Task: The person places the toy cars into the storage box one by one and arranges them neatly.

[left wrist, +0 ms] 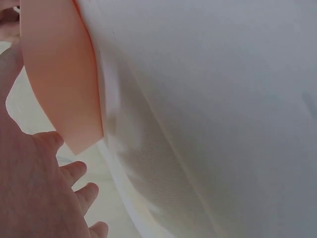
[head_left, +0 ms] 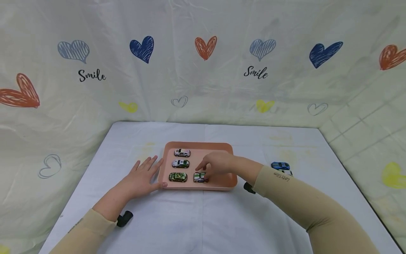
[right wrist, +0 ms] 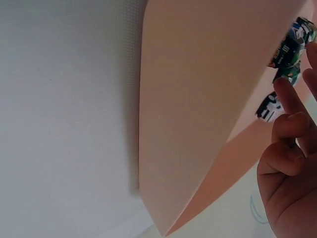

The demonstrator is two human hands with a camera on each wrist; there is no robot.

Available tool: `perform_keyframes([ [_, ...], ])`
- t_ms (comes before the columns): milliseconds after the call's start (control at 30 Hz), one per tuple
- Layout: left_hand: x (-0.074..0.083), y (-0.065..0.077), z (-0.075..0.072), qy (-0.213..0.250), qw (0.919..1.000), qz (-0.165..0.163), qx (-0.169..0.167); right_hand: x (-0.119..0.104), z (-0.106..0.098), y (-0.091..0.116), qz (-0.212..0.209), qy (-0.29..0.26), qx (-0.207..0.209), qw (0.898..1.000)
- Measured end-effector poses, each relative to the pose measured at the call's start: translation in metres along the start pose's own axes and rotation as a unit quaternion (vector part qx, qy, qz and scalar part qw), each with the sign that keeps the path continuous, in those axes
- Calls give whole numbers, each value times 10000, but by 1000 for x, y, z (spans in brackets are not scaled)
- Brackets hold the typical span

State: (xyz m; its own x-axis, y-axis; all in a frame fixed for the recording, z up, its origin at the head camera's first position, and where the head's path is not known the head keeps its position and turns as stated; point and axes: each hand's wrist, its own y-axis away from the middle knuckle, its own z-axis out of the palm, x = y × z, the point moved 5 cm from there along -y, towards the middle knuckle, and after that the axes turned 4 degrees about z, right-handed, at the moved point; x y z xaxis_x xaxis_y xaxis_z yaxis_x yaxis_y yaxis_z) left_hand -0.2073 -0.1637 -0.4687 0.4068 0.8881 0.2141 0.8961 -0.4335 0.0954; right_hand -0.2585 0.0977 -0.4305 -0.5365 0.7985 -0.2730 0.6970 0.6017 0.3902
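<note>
A shallow pink tray (head_left: 215, 148) holds several small toy cars. Down its left side stand a white car (head_left: 182, 152), a white-and-green car (head_left: 180, 163) and a green car (head_left: 178, 177). Right of the green one is a multicoloured toy car (head_left: 200, 177), its right end covered by my right hand (head_left: 219, 163). Thumb and index finger of that hand lie at this car in a pinch; its other fingers are curled in the right wrist view. My left hand (head_left: 142, 180) has spread fingers, its thumb touching the tray's left front corner.
A blue toy car (head_left: 280, 165) and a white one (head_left: 286, 172), partly hidden by the right sleeve, stand on the white-covered table (head_left: 158, 218) right of the tray. Behind the table hangs a white sheet (head_left: 203, 81) with printed hearts.
</note>
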Motion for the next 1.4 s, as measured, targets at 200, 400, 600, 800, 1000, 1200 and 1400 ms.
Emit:
perform_keyframes([
  [200,6,2,-6,39,10000,-27,-16,2,-5,4,-150,-241,116,9995],
  [400,3,2,-2,34,10000,1,35,7,-13,12,-187,-462,286,9983],
  [600,-2,-1,5,-26,10000,-50,0,15,-20,22,-164,-596,402,9973],
  [800,-4,-2,7,-68,10000,-72,2,28,-25,31,-38,-732,467,9962],
  [1000,-3,-2,7,-37,10000,-46,-28,50,-29,45,75,-1013,654,9927],
  [1200,-3,-1,5,13,10000,-18,5,73,-35,63,96,-1249,950,9876],
  [1400,-6,-2,7,-39,10000,-52,-6,99,-33,87,314,-1137,1129,9866],
])
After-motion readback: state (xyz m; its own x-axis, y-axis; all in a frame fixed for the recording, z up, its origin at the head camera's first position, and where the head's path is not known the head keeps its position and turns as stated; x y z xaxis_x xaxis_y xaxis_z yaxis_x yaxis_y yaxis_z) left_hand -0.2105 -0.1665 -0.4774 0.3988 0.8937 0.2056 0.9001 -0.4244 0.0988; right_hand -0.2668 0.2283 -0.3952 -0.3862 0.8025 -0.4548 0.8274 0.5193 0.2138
